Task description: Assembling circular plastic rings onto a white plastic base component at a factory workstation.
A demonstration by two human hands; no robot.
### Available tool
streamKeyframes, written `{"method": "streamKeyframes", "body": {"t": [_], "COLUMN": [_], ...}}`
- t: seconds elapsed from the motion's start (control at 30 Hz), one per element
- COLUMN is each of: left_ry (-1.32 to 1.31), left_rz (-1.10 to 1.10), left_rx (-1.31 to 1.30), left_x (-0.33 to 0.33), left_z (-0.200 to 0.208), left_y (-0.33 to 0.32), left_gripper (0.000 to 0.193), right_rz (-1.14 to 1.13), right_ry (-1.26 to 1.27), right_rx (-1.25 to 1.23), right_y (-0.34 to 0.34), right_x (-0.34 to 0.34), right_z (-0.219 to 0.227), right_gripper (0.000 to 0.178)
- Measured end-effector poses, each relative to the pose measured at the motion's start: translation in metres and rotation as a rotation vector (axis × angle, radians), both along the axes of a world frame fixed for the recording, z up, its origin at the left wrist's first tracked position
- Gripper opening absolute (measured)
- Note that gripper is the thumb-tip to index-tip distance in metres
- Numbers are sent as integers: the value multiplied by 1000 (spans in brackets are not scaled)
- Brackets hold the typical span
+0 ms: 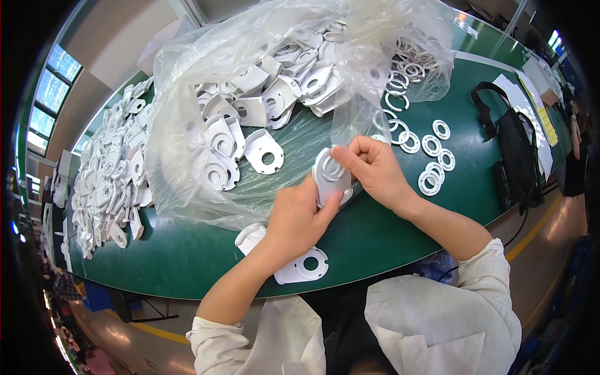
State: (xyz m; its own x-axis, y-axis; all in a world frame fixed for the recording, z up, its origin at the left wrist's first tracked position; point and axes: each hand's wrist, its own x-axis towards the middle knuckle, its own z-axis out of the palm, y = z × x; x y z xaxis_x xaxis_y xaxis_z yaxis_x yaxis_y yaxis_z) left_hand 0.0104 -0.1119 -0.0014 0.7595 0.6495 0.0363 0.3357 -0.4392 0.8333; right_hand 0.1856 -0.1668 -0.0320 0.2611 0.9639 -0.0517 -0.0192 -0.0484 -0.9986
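Note:
My left hand point(292, 219) grips a white plastic plate point(335, 186) with a rounded end, its thumb along the lower edge. A white ring point(329, 170) lies against the round part of that plate. My right hand point(380, 170) is closed at the ring, thumb on its upper side; the other fingertips are partly hidden behind the plate. Beneath my left wrist two similar white plates rest on the table, one with a round hole point(322, 257) and one partly covered point(250, 236). Several loose white rings point(430, 181) lie right of my right hand.
An opened clear plastic bag point(181, 194) full of white plates point(250, 81) spreads over the green table point(369, 240). Left of it is a large pile of plates point(109, 169). A second bag at back right holds rings point(415, 56). A black bag point(520, 144) lies at the right edge.

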Motion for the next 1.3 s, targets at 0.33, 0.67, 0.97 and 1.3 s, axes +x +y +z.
{"method": "streamKeyframes", "body": {"t": [0.33,0.67,0.97,1.3], "left_ry": [5,-15,25,-289], "left_rz": [-28,-37,-117,139], "left_rx": [-388,-226,-363,-557], "left_x": [-8,-4,-7,-34], "left_z": [-5,-4,-6,21], "left_y": [16,4,10,48], "left_gripper": [29,30,32,21], "right_rz": [45,75,166,240], "right_ry": [-279,101,-356,-201], "right_rx": [-1,-82,78,80], "right_y": [-5,0,-6,0], "right_x": [-3,6,5,49], "right_z": [20,15,26,36], "right_gripper": [16,21,29,22]}}
